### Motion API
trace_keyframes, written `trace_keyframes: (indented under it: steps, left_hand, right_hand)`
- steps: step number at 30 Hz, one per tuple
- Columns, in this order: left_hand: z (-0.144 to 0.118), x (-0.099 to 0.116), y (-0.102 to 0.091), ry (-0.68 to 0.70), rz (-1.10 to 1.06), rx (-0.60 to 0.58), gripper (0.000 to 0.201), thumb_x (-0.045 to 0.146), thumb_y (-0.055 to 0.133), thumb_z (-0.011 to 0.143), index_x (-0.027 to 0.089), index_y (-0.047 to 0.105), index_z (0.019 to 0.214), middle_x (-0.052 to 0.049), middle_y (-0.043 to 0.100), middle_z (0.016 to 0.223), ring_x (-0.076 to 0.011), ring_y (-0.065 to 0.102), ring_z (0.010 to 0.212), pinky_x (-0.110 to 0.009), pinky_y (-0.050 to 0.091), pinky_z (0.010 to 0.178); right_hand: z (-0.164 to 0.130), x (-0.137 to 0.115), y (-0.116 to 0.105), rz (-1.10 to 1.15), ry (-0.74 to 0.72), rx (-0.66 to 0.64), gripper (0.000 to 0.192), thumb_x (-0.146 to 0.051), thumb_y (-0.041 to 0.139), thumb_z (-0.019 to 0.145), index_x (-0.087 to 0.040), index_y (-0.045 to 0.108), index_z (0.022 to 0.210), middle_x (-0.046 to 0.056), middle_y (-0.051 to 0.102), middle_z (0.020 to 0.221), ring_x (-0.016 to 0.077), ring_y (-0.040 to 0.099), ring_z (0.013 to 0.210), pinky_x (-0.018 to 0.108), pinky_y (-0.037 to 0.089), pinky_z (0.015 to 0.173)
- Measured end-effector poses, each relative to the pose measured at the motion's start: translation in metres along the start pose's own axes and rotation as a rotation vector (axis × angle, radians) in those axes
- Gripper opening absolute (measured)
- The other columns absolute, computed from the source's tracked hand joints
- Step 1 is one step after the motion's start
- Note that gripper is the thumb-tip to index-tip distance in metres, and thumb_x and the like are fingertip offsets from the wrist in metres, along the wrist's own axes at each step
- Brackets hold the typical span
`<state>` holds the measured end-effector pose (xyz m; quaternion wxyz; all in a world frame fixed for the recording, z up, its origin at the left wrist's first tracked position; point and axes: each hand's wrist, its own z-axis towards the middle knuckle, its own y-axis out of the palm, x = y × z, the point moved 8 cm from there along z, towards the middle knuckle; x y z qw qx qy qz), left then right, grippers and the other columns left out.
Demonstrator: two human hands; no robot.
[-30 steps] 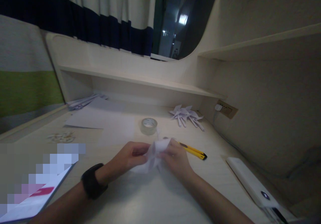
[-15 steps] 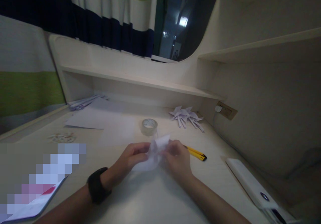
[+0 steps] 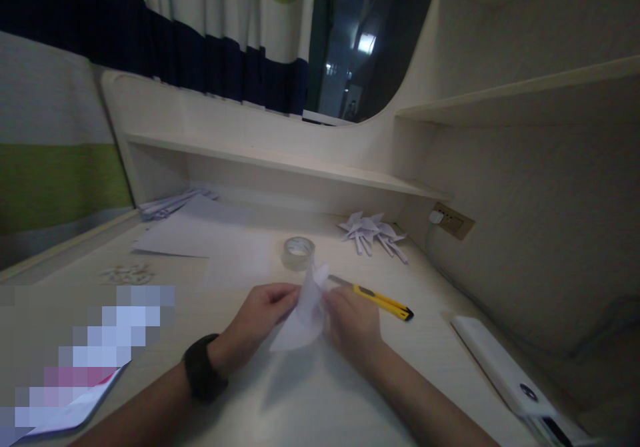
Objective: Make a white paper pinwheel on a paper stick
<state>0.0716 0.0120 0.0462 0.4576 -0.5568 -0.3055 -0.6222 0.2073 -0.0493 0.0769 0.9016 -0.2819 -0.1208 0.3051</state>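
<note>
Between my hands, a folded white sheet of paper [image 3: 305, 313] is held just above the desk, its flaps curling upward. My left hand [image 3: 267, 310], with a black watch [image 3: 204, 368] on the wrist, pinches the paper's left side. On the other side, the fingers of my right hand [image 3: 353, 313] are closed on its right edge; some fingertips are hidden. A yellow utility knife [image 3: 384, 301] with its blade out lies just beyond my right hand. Behind the paper stands a roll of clear tape [image 3: 299, 253].
Several paper pinwheels [image 3: 370, 229] lie at the back right. White sheets [image 3: 175, 230] and small white pieces [image 3: 127, 273] are at the left, near a tablet-like device [image 3: 75, 407] with a blurred screen. A white box-shaped device [image 3: 500, 367] sits at the right, below a wall socket [image 3: 453, 221].
The paper has turned more upright, with its lower corner pointing down left. My right hand has shifted slightly, and the knife's blade now shows.
</note>
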Motion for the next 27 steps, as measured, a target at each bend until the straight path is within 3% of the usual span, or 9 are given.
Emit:
trace_keyframes:
  steps: [7, 13, 21, 27]
  left_hand:
    - [0.003, -0.026, 0.006, -0.056, -0.132, -0.053, 0.029, 0.041, 0.065, 0.077, 0.014, 0.068, 0.085, -0.007, 0.067, 0.084, -0.0221, 0.059, 0.079, -0.029, 0.045, 0.069]
    - [0.0, -0.031, 0.017, -0.075, -0.278, -0.164, 0.034, 0.044, 0.067, 0.075, 0.014, 0.065, 0.091, -0.008, 0.065, 0.088, -0.0213, 0.057, 0.081, -0.028, 0.045, 0.068]
    - [-0.006, -0.01, 0.013, -0.061, -0.307, -0.178, 0.024, 0.037, 0.066, 0.075, 0.016, 0.07, 0.085, -0.008, 0.068, 0.087, -0.021, 0.059, 0.079, -0.031, 0.046, 0.069]
    - [-0.01, 0.015, 0.018, -0.013, -0.342, -0.253, 0.031, 0.026, 0.067, 0.076, 0.018, 0.069, 0.105, -0.005, 0.066, 0.112, -0.0264, 0.056, 0.104, -0.034, 0.04, 0.09]
  right_hand:
    - [-0.004, -0.006, 0.004, 0.058, 0.022, -0.033, 0.016, -0.018, 0.048, 0.085, -0.018, 0.062, 0.093, 0.009, 0.066, 0.079, 0.0188, 0.062, 0.071, 0.027, 0.047, 0.059]
    - [-0.003, -0.008, 0.007, 0.111, 0.055, -0.055, 0.014, -0.016, 0.048, 0.085, -0.018, 0.06, 0.091, 0.008, 0.065, 0.078, 0.0179, 0.061, 0.07, 0.026, 0.046, 0.058]
    - [0.0, 0.002, 0.007, 0.052, 0.103, -0.079, 0.012, -0.016, 0.046, 0.086, -0.018, 0.058, 0.088, 0.006, 0.062, 0.076, 0.0162, 0.057, 0.065, 0.026, 0.041, 0.055]
    - [0.0, 0.008, 0.003, -0.01, 0.219, -0.07, 0.015, -0.015, 0.043, 0.088, -0.02, 0.056, 0.084, 0.006, 0.06, 0.074, 0.0172, 0.056, 0.065, 0.027, 0.04, 0.058]
